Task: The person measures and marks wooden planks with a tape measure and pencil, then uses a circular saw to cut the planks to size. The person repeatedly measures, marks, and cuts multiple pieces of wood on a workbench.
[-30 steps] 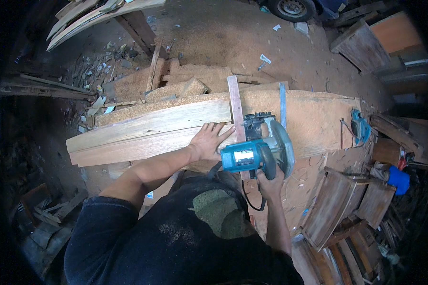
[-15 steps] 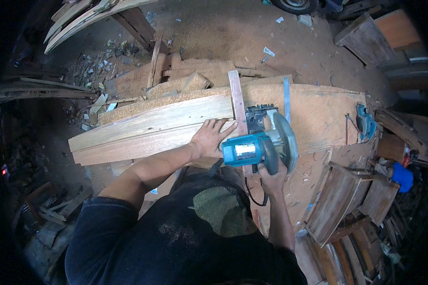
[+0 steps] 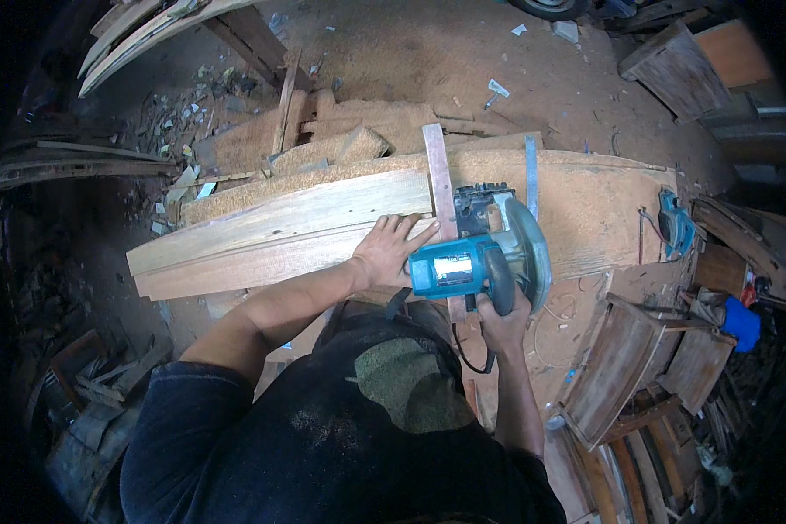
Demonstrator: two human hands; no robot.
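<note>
My right hand [image 3: 504,320] is wrapped around the rear handle of a teal circular saw [image 3: 452,269], its grey blade guard on the right side. The saw's dark base rests beside a narrow wooden strip [image 3: 441,179] that lies crosswise over the boards. Two pale planks [image 3: 279,227] lie lengthwise, side by side, to the left of the strip. My left hand [image 3: 384,255] lies on the nearer plank with fingers apart, its thumb reaching toward the strip. The motor housing hides part of the strip and the plank ends; the blade is not visible.
Sawdust covers the workbench [image 3: 598,205]. A blue-grey strip [image 3: 531,175] crosses it behind the saw, and another teal power tool [image 3: 672,225] sits at its right end. A wooden frame [image 3: 616,367] stands near right. Stacked boards [image 3: 148,39] are at far left.
The whole view has shifted slightly. My hands, the saw, the strip and the planks keep nearly the same places relative to one another.
</note>
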